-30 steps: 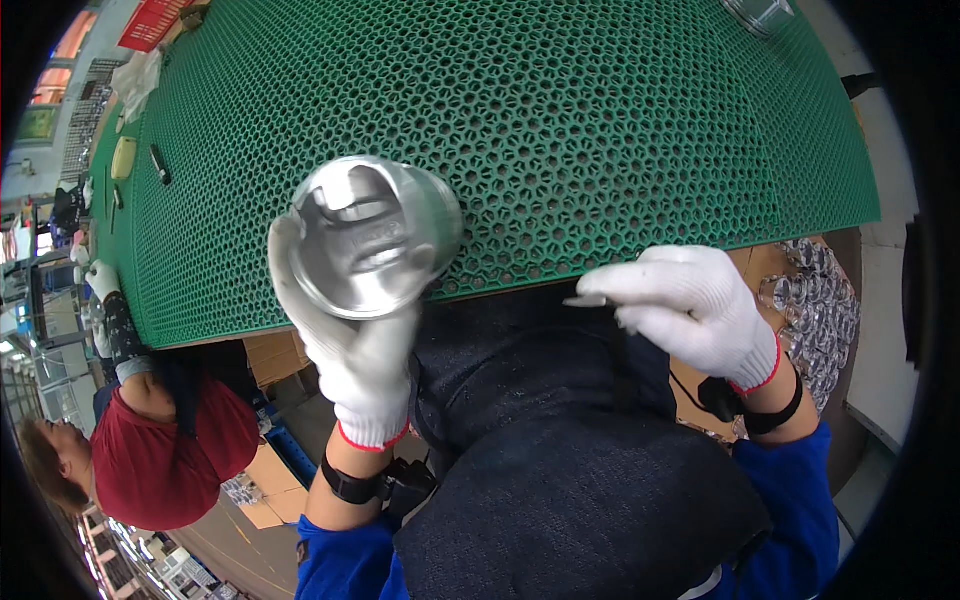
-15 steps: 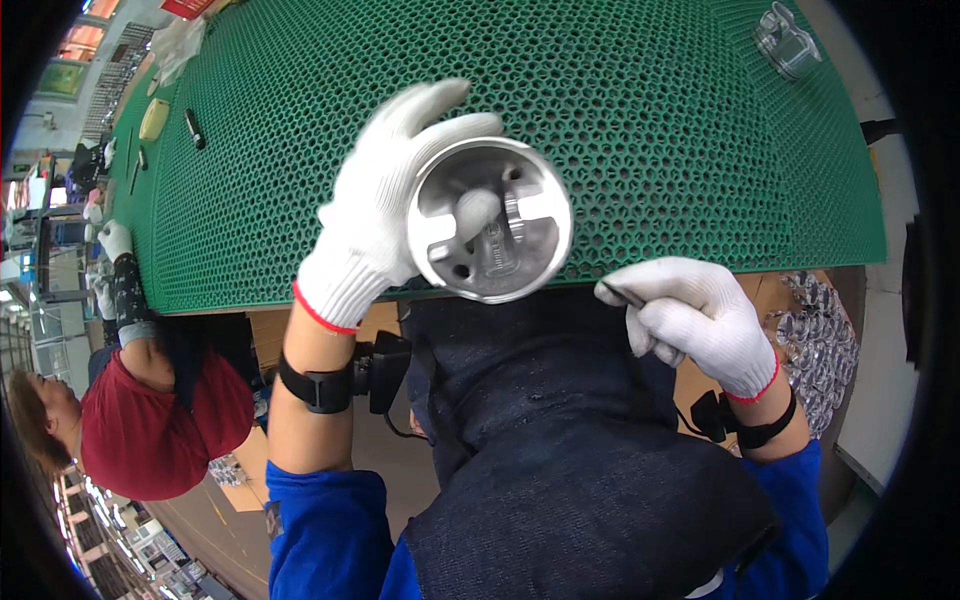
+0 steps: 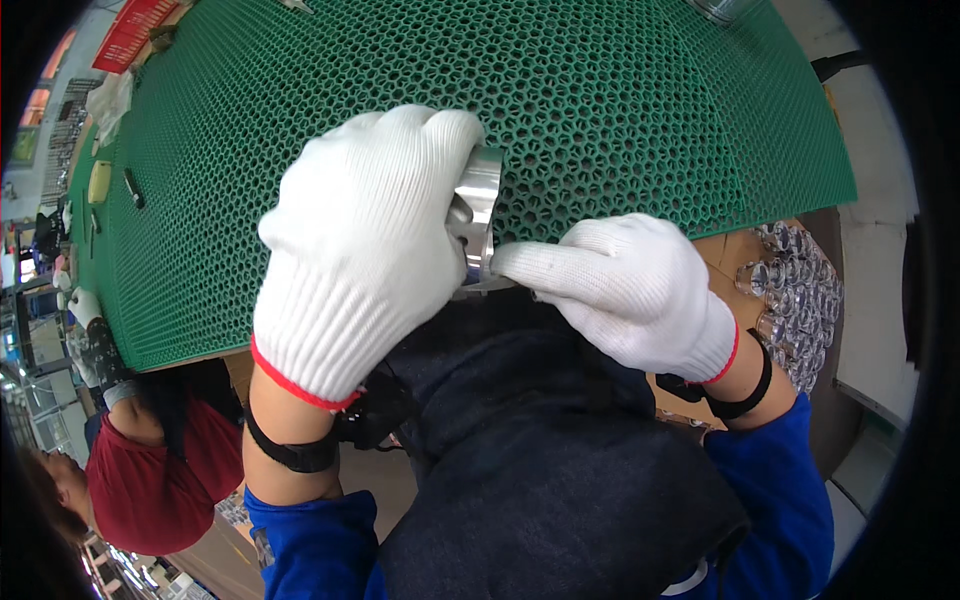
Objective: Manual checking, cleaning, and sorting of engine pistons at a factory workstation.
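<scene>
A shiny metal piston (image 3: 481, 190) is gripped in my gloved left hand (image 3: 370, 220), turned on its side over the near edge of the green mat. The hand's back faces up and covers much of the piston; a round hole shows in its side. My gloved right hand (image 3: 630, 285) is closed, its index finger reaching to the piston's lower edge. Half a second ago a thin dark tool stuck out from its thumb and index finger; those fingers hide it now.
Green honeycomb matting (image 3: 620, 110) covers the table. Several metal pistons (image 3: 795, 300) stand on cardboard at the right. A yellow object (image 3: 99, 182) and a black marker-like object (image 3: 133, 188) lie at far left, near a red basket (image 3: 133, 32). A co-worker in a red top (image 3: 165, 480) is at left.
The piston has turned from its open underside facing me onto its side, my left hand rolling over it. My right hand has moved left and up to the piston's edge. The view has shifted.
</scene>
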`<state>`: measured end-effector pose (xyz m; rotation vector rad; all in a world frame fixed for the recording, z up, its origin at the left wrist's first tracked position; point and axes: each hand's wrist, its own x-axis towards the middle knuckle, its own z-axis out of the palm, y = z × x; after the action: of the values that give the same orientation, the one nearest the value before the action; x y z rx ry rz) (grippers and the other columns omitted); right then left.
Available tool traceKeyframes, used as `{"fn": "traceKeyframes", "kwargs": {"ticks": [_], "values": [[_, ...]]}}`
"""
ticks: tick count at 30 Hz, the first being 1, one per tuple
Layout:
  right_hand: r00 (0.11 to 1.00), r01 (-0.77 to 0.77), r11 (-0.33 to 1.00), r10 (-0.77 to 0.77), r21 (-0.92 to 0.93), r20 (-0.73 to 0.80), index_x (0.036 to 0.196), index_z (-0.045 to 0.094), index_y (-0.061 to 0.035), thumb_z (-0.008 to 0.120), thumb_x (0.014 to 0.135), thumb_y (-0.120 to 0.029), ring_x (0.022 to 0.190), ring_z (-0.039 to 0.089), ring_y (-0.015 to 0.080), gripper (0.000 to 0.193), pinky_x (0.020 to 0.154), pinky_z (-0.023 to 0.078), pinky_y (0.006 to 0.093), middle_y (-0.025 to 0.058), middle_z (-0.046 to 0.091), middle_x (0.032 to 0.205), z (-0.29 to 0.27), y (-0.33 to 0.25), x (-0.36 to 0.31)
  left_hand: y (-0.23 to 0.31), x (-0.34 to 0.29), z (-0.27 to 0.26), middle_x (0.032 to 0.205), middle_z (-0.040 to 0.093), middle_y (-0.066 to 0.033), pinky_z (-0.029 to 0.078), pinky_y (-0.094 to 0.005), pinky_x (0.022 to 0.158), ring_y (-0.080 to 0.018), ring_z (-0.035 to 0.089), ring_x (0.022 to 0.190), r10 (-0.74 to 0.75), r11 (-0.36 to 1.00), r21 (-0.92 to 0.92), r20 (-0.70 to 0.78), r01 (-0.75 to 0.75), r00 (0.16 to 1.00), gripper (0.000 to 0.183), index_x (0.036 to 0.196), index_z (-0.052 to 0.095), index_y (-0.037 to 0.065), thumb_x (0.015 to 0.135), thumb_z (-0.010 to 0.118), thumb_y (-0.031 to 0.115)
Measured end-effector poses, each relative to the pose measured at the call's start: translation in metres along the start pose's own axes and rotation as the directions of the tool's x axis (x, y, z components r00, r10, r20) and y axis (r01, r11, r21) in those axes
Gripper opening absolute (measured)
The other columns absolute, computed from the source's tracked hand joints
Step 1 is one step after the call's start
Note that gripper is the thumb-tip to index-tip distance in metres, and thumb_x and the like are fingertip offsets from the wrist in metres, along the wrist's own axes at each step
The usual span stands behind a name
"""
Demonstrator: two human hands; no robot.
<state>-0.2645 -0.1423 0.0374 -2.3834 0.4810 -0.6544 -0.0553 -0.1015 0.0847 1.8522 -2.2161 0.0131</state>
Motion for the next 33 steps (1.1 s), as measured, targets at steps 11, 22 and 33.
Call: {"fn": "traceKeyframes", "kwargs": {"ticks": [11, 22, 33], "values": [[0.97, 0.072, 0.987, -0.036, -0.144, 0.241, 0.116, 0.067, -0.0161, 0.069, 0.078, -0.009, 0.06, 0.062, 0.0236, 0.038, 0.054, 0.051, 0.0356, 0.0048, 0.058, 0.068, -0.007, 0.001, -0.009, -0.023, -0.016, 0.001, 0.112, 0.064, -0.0137, 0.054, -0.034, 0.089, -0.0279, 0.066, 0.1, -0.064, 0.965, -0.259, -0.115, 0.032, 0.991, 0.054, 0.125, 0.06, 0.008, 0.073, 0.07, -0.002], [0.954, -0.286, 0.951, 0.272, 0.119, 0.125, 0.112, 0.07, -0.0054, 0.063, 0.082, 0.001, 0.07, 0.066, 0.0211, 0.031, 0.065, 0.053, 0.0319, 0.0108, 0.069, 0.085, -0.005, 0.005, 0.004, -0.028, -0.142, -0.044, 0.096, 0.069, -0.0159, 0.054, -0.041, 0.074, -0.0366, 0.068, 0.082, -0.362, 0.844, -0.323, 0.247, 0.428, 0.899, 0.076, 0.145, 0.038, 0.0, 0.077, 0.072, 0.007], [0.799, -0.601, 0.796, 0.601, -0.068, -0.035, 0.121, 0.062, -0.005, 0.05, 0.092, -0.019, 0.081, 0.067, 0.019, 0.034, 0.075, 0.054, 0.0335, 0.0124, 0.065, 0.107, -0.094, 0.018, 0.044, -0.13, -0.111, -0.046, 0.095, 0.06, -0.0118, 0.04, -0.0526, 0.1, -0.0361, 0.055, 0.104, 0.036, 0.987, 0.16, -0.178, -0.008, 0.983, 0.034, 0.096, 0.063, 0.003, 0.075, 0.075, 0.026]]}}
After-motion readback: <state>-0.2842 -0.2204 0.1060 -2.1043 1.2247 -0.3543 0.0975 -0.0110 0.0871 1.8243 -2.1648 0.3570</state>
